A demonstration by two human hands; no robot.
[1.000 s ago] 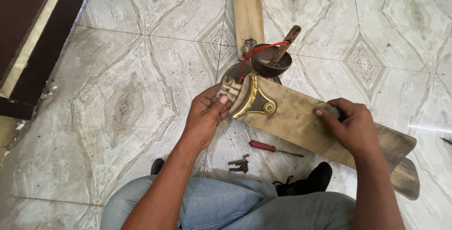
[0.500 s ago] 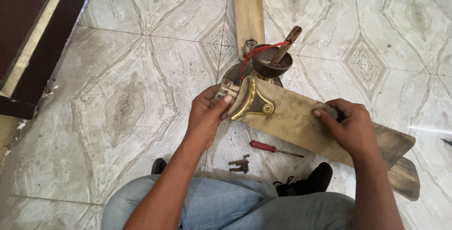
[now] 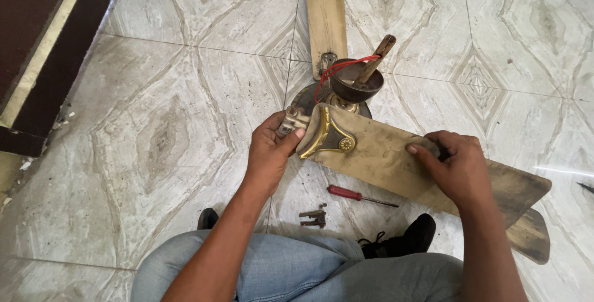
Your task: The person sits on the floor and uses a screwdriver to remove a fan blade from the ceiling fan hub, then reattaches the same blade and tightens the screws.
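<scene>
The left hand [image 3: 267, 153] is closed around the inner end of a dusty beige ceiling-fan blade [image 3: 396, 159], its thumb pressed on the blade's top face just beside the gold-coloured ornamental bracket [image 3: 328, 138]. The fingertips of that hand curl about a small grey metal mounting piece [image 3: 291, 119] at the blade's root.

The right hand [image 3: 455, 166] lies palm down on the same blade further along, fingers bent and pressing onto its upper surface, the thumb tucked at the near edge. The blade runs between the two hands and carries on past the right hand to a dark, grimy rounded tip.

Just beyond the left hand sits the dark brown round fan motor housing [image 3: 354, 85], with a short rusty down-rod [image 3: 376, 59] tilted out of it and a loop of red wire [image 3: 331, 73] over its rim. A second beige blade [image 3: 325, 11] stretches away from the housing, far from both hands.

Below the blade, between the forearms, a red-handled screwdriver [image 3: 359, 195] lies on the grey marble-patterned floor tiles [image 3: 154, 135], with a small heap of rusty screws [image 3: 314, 216] just beside it, nearer the person's blue-jeaned knees [image 3: 297, 271].
</scene>
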